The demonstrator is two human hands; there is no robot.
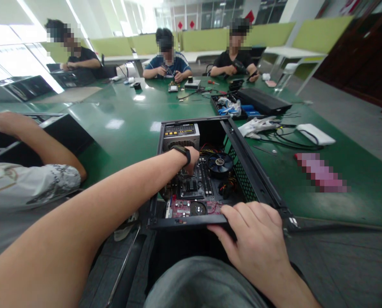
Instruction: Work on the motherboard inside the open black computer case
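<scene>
Left arm (114,201) outstretched, right hand (253,229) gripping case (191,221)

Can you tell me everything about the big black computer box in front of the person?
The black computer case looks metal. It lies open side up at the table's near edge. Inside are a silver power supply, a dark circuit board, a reddish board, a round fan and colored wires. One side wall has many holes. The left hand reaches inside; the right hand grips the near edge.
</scene>
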